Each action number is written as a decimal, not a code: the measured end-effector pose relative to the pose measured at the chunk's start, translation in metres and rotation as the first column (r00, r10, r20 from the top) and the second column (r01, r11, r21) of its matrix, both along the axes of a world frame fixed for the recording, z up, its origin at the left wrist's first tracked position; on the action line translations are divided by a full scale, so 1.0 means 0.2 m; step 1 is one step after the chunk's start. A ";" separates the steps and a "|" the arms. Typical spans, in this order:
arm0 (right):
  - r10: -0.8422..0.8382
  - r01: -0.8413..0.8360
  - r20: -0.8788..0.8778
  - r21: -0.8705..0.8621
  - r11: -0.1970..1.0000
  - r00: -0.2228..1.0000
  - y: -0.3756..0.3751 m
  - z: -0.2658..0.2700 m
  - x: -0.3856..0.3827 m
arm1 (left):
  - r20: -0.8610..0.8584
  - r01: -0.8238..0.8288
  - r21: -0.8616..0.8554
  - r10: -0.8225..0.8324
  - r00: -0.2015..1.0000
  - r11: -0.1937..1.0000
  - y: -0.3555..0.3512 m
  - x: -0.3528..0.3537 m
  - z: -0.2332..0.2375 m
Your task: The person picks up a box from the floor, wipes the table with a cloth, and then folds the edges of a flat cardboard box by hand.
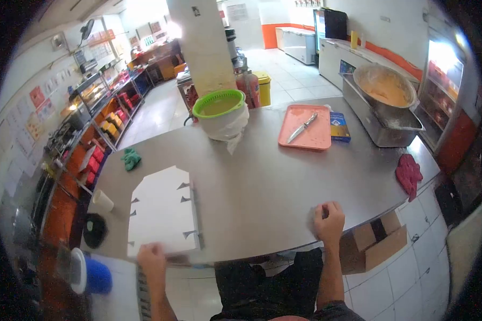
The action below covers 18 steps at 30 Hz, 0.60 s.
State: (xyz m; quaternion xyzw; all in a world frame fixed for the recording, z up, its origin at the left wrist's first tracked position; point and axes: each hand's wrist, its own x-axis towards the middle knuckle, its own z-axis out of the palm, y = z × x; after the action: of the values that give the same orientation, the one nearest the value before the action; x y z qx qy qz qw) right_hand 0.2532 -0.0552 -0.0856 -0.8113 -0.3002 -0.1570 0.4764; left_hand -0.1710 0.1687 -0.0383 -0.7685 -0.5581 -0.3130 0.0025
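A stack of flat white cardboard sheets (160,214) with dark slots lies on the left part of the metal table. My left hand (152,259) is at the near edge of the stack, its fingers bent and blurred. Whether they grip a sheet cannot be made out. My right hand (330,220) is curled into a loose fist at the table's front edge, with nothing visible in it.
On the steel table (251,182) are a green basket (219,103) on a white tub, a pink tray (308,140) with a knife (302,128), a blue box (339,127), a steel container (388,128) under a bowl (383,88), a red cloth (408,174) and a green cloth (130,159).
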 end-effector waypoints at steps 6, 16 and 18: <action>-0.006 0.003 0.068 0.048 0.999 0.998 0.00 0.03 -0.01 | 0.240 0.049 -0.336 0.035 0.970 0.940 0.02 -0.03 0.18; 0.007 -0.007 0.004 0.028 1.000 1.000 0.00 0.01 -0.01 | -0.097 0.009 -0.317 -0.042 0.994 0.948 0.13 -0.06 0.10; -0.005 0.005 0.009 0.050 0.999 1.000 0.00 0.02 -0.01 | -0.174 0.011 -0.218 -0.050 0.984 0.976 0.15 -0.06 0.05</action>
State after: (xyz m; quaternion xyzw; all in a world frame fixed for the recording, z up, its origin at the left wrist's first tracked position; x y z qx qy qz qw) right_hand 0.2505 -0.0542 -0.0819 -0.7991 -0.2964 -0.1695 0.4949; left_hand -0.1830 0.1981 -0.0291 -0.7975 -0.5746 -0.1805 -0.0358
